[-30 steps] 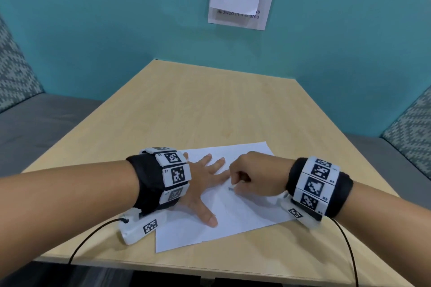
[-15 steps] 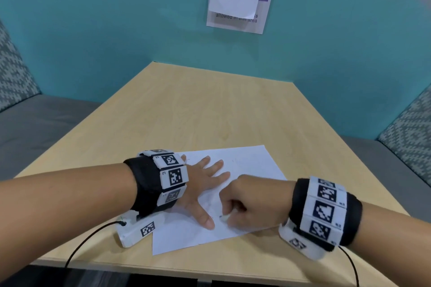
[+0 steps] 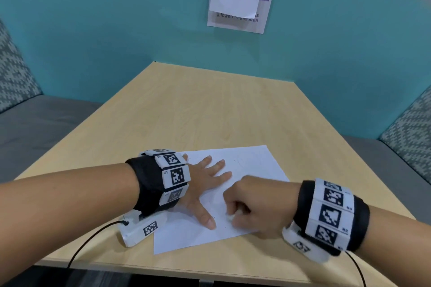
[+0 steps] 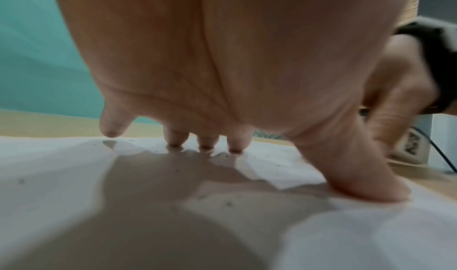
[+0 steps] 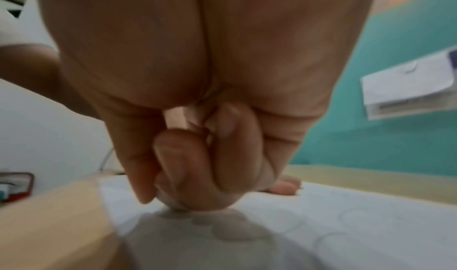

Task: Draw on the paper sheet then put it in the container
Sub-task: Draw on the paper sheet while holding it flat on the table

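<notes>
A white paper sheet (image 3: 251, 165) lies askew near the front edge of the wooden table (image 3: 210, 112). My left hand (image 3: 205, 184) lies flat on the sheet's left half, its spread fingertips (image 4: 205, 141) and thumb pressing down. My right hand (image 3: 254, 205) is curled over the sheet's near right part and pinches a small white drawing tool (image 3: 230, 217), whose tip touches the paper. Only that tip shows. In the right wrist view faint drawn circles (image 5: 356, 215) mark the paper (image 5: 371, 235) beyond my right hand (image 5: 197, 166). No container is in view.
Grey bench seats (image 3: 46, 119) with patterned cushions flank the table. A teal wall with a paper-covered sign (image 3: 240, 0) stands behind it. A red-edged object (image 5: 14, 186) sits beyond the table's edge in the right wrist view. Cables trail from both wrist cameras.
My right hand has slid from the sheet's middle toward its near edge, still holding the tool. The left hand has stayed flat on the paper.
</notes>
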A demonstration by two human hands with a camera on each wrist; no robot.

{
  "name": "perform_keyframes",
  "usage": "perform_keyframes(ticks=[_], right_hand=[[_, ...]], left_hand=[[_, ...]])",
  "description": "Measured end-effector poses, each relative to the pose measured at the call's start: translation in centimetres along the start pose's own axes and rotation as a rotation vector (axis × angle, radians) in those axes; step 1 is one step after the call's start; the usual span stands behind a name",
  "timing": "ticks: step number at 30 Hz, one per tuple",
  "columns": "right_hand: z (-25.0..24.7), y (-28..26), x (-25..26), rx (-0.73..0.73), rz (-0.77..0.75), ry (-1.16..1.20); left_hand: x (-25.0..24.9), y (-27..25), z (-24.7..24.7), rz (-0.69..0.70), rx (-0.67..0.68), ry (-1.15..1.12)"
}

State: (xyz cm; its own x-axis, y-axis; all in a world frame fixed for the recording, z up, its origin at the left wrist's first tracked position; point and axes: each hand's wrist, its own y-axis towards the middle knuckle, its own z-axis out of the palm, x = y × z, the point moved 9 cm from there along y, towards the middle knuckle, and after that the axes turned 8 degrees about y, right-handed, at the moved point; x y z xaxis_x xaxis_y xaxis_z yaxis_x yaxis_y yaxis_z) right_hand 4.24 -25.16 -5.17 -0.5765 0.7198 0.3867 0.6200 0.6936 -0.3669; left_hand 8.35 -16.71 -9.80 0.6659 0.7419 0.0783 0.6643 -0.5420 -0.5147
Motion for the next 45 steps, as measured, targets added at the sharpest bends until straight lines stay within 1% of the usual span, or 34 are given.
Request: perform_keyframes(ticks=[2,4,6,7,13,15,17,18,21,22,26,30,34,37,38,41,42,45], right_hand=[[0.3,-0.2,-0.1,0.015,0.013,0.013],[-1.9,0.3,-2.7,-0.048,0.092,-0.026],[-4.0,0.3,-5.7,-0.108,0.193,-0.010],[-4.4,0.4,-6.5,-0.123,0.207,-0.011],[-3.8,0.7,-6.7,-0.132,0.201,-0.027],[-4.0,0.6,-6.5,-0.137,0.214,-0.040],[-3.7,0.2,-5.4,-0.132,0.197,-0.043],[-3.0,0.0,-4.5,-0.115,0.174,-0.035],[-0.1,-0.8,-0.4,-0.021,0.037,0.003],[0.2,-0.9,0.2,-0.011,0.013,0.018],[-1.6,-1.0,-1.1,-0.077,0.060,0.033],[0.3,-1.2,0.7,-0.015,-0.019,0.020],[-1.2,-1.3,-0.9,-0.067,0.051,0.029],[0.0,-1.5,0.4,-0.031,0.006,0.018],[-0.1,-1.5,0.2,-0.023,0.013,0.019],[-2.1,-1.3,-2.5,-0.088,0.105,0.026],[-2.1,-1.2,-2.9,-0.089,0.117,0.027],[-0.3,-1.1,-1.2,-0.027,0.040,0.019]], left_hand=[[-0.1,0.0,-0.2,0.004,0.002,0.005],[-0.2,-0.2,-0.3,0.005,0.002,0.005],[-0.3,-0.3,-0.4,0.001,-0.006,0.005],[-0.2,-0.5,-0.5,-0.005,-0.009,0.008],[-1.4,-0.5,-1.9,-0.004,-0.017,0.067],[-2.1,0.0,-1.8,0.015,-0.006,0.037],[-2.5,0.5,-1.4,0.034,-0.009,-0.002],[-2.5,0.6,-1.3,0.041,-0.014,-0.017],[-2.6,0.5,-1.2,0.046,-0.024,-0.046],[-2.5,0.5,-1.2,0.044,-0.023,-0.045],[-2.5,0.7,-1.1,0.041,-0.020,-0.014],[-2.6,0.6,-1.3,0.034,-0.032,-0.025],[-2.4,0.8,-1.0,0.033,-0.038,-0.029],[-2.3,0.8,-1.1,0.030,-0.036,-0.018],[-2.2,0.9,-1.0,0.036,-0.035,-0.019],[-2.2,1.0,-0.9,0.049,-0.025,-0.024],[-2.2,1.1,-0.8,0.049,-0.029,-0.024],[-2.1,1.0,-0.9,0.053,-0.038,-0.025]])
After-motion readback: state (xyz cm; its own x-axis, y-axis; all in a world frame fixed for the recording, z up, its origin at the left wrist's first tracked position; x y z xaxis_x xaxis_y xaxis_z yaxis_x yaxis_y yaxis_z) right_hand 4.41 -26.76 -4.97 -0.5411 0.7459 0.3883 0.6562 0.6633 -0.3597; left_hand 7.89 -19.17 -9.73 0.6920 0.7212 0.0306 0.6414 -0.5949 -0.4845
